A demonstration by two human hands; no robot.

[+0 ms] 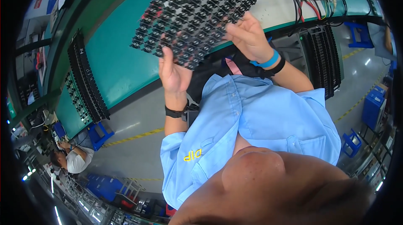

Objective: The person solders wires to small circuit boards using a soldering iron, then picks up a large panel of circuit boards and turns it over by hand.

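Note:
A large panel of small black circuit boards (195, 15), with rows of cut-outs and pale round spots, is held tilted above the workbench. My left hand (174, 73) grips its near left edge, thumb on the facing side and the other fingers mostly hidden behind. My right hand (250, 38) has its thumb and fingers closed at the panel's right edge. Through the panel's gaps a little red shows behind it; what that is I cannot make out.
The green bench (121, 57) carries a pale sheet (277, 9). Red-handled pliers (310, 9) and cables lie at the right. Black slotted racks (90, 82) stand left, another rack (321, 61) right. A blue stool (100, 136) and a person in white (77, 160) are beyond.

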